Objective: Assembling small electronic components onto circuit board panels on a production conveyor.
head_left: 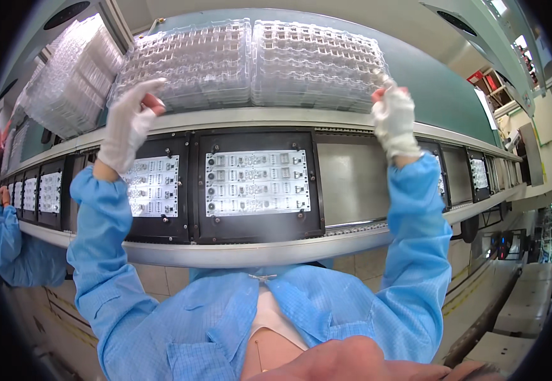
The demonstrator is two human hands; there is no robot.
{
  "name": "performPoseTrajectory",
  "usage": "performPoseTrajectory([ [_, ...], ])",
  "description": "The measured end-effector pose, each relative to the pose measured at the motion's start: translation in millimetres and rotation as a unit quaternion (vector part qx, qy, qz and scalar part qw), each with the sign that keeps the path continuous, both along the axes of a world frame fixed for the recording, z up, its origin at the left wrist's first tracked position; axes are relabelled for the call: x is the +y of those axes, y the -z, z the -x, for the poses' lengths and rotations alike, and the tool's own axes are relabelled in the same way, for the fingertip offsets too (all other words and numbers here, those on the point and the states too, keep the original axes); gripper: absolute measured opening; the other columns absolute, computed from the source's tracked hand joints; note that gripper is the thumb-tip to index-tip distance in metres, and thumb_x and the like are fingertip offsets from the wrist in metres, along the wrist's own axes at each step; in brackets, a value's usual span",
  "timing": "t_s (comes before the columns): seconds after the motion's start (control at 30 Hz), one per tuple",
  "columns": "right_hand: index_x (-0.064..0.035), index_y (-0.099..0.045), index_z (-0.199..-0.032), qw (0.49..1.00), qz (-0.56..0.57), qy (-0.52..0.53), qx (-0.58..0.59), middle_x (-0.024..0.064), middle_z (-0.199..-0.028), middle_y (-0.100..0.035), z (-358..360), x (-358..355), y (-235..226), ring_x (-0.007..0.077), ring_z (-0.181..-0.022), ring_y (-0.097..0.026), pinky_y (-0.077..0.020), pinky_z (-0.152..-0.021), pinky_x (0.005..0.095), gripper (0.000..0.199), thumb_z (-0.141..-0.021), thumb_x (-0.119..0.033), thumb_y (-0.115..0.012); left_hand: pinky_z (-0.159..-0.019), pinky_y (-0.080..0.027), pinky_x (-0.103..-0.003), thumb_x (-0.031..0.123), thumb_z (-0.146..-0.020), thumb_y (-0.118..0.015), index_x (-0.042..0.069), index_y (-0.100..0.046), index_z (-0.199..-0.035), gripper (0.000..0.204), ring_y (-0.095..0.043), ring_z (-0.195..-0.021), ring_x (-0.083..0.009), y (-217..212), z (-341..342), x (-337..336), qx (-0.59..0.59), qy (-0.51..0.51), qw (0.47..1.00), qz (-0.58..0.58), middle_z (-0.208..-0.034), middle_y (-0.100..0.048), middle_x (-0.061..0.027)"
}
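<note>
My left hand point(126, 127), in a white glove with bare fingertips, is raised over the line's rear rail, in front of a stack of clear plastic trays point(184, 66). Its index finger and thumb are apart, and I see nothing between them. My right hand point(395, 120), gloved the same way, is by the near right corner of a second clear tray stack point(317, 66). Its fingers are curled together; a small pale bit shows at the tips, too unclear to name. Between my arms lies a black frame fixture point(257, 227) bearing a lit white circuit board panel point(258, 183).
Another panel point(155, 185) in a black frame sits beside my left forearm. A taller pile of clear trays point(76, 76) stands at the far left. A grey plate point(352, 181) lies right of the middle fixture. At the left edge, a co-worker's blue sleeve point(6, 238) reaches the line.
</note>
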State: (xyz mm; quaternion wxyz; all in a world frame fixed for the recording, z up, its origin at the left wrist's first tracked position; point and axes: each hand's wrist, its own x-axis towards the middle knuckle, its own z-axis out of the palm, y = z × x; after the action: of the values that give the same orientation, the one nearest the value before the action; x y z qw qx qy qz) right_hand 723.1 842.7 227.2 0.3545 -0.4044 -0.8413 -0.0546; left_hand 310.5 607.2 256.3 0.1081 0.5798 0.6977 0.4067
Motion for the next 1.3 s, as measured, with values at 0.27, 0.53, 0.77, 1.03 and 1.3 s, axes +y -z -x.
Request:
performPoseTrajectory([
  [0.27,-0.011,-0.067,-0.118,0.978,0.0,0.03,-0.204,0.0109,-0.098,-0.069,-33.1,85.0,-1.4,0.0288,-0.088,-0.066,-0.053,-0.082,0.0391,0.038,-0.083,-0.004,-0.054,-0.074,-0.054,-0.035,-0.008,-0.078,-0.063,0.011,-0.064,-0.127,0.052,-0.065,-0.079,-0.0247,49.7,-78.7,-38.9,0.017,0.164,0.986,-0.005,-0.084,-0.065,-0.0093],
  [0.53,-0.0068,-0.061,-0.121,0.98,0.007,0.029,-0.197,0.0111,-0.094,-0.069,-28.2,84.4,-12.4,0.0299,-0.092,-0.066,-0.0528,-0.082,0.0409,0.036,-0.086,-0.004,-0.057,-0.075,-0.053,-0.036,-0.001,-0.08,-0.068,0.008,-0.061,-0.127,0.049,-0.064,-0.083,-0.0238,80.4,-99.3,-46.3,0.128,0.215,0.968,0.001,-0.083,-0.069,-0.0056],
  [0.77,-0.0063,-0.063,-0.118,0.99,-0.069,-0.079,-0.093,0.0108,-0.09,-0.069,-10.0,15.7,-16.8,0.029,-0.087,-0.066,-0.0531,-0.079,0.0413,0.035,-0.084,-0.001,-0.059,-0.078,-0.052,-0.036,0.0,-0.078,-0.065,0.006,-0.06,-0.119,0.042,-0.065,-0.078,-0.0255,79.6,-101.9,-34.2,0.204,0.236,0.95,-0.018,-0.078,-0.065,-0.0039],
  [1.03,-0.009,-0.062,-0.13,0.98,0.014,-0.192,-0.04,0.009,-0.084,-0.067,9.9,-58.7,-6.7,0.0248,-0.081,-0.066,-0.0537,-0.074,0.0375,0.053,-0.079,0.006,-0.063,-0.074,-0.051,-0.036,0.003,-0.078,-0.063,0.009,-0.059,-0.116,0.039,-0.063,-0.076,-0.0249,75.0,-104.3,-30.1,0.365,0.245,0.898,0.013,-0.074,-0.061,-0.0049],
  [1.3,-0.0124,-0.062,-0.132,0.958,0.191,-0.213,0.023,0.0103,-0.082,-0.065,21.5,-102.3,12.4,0.0249,-0.076,-0.063,-0.0529,-0.072,0.0351,0.061,-0.076,0.011,-0.06,-0.079,-0.051,-0.038,0.0,-0.08,-0.067,0.007,-0.062,-0.118,0.038,-0.063,-0.082,-0.0268,71.2,-102.4,-26.2,0.186,0.249,0.95,0.041,-0.083,-0.065,-0.0068],
])
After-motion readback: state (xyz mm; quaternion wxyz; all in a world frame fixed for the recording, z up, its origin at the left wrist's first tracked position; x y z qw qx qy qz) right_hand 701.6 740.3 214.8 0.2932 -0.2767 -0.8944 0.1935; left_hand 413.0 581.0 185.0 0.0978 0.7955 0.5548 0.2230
